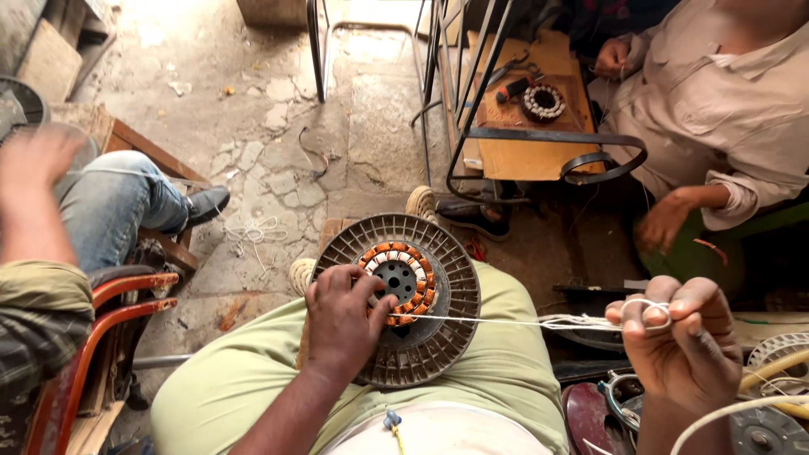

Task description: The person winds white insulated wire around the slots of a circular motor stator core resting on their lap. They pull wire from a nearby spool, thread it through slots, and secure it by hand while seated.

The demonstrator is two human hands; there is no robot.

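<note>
Fan motor [396,299] sits on the lap, dead center. Left hand [344,318] presses down on its copper windings [419,274] around 7 o'clock, fingers curled over them. Right hand [678,337], out at 3 o'clock, pinches the white string [506,320] pulled tight from the motor.

Both forearms are bare from the elbow down, with no sleeve, watch, ring or band showing. The left grip [344,316] and the right grip [678,337] are bare too, without gloves. The fingernails are short and plain. The trousers [506,371] are a pale yellow-green cloth, smooth and loose over both thighs, creased lightly near the waist. At the lower edge shows the hem of a white shirt [438,431]. Against it hangs a small blue bead on a thin yellow thread [392,421].
</note>
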